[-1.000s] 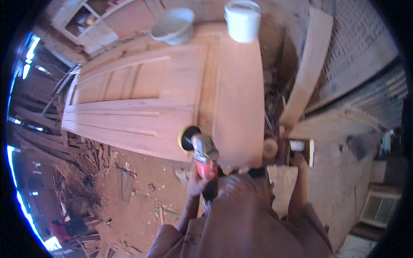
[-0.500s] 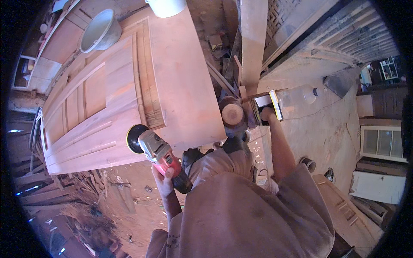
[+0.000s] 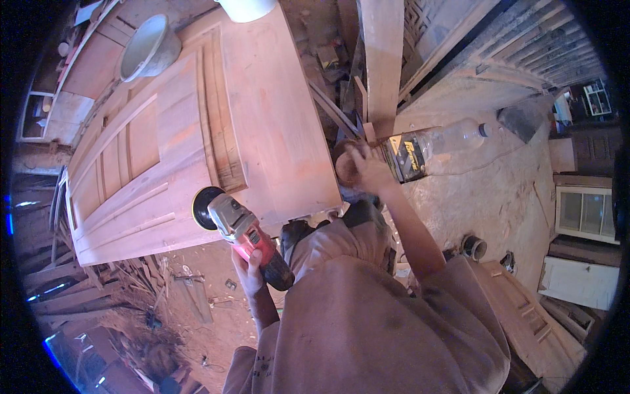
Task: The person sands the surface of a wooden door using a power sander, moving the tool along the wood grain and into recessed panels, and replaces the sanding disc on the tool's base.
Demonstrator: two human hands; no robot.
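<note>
My left hand [image 3: 250, 270] grips the dark handle of a red and grey power sander [image 3: 244, 231]. Its black round disc [image 3: 204, 207] lies against the near edge of a large panelled wooden door [image 3: 190, 125] laid flat. My right hand [image 3: 367, 169] reaches out past the door's right corner and is closed on the labelled lower end of a clear plastic bottle [image 3: 441, 143] with a dark cap. A round brown wooden piece [image 3: 344, 172] sits just left of that hand.
A grey basin [image 3: 148, 48] and a white bucket [image 3: 247, 8] stand on the door's far end. A long plank [image 3: 382, 59] leans at the top. Offcuts and shavings [image 3: 141, 276] litter the dirt floor at lower left. Another door panel [image 3: 531, 315] lies at lower right.
The view has swung, so the door now runs more steeply up the picture. The sander disc stays at the door's near edge. My right hand stays at the bottle.
</note>
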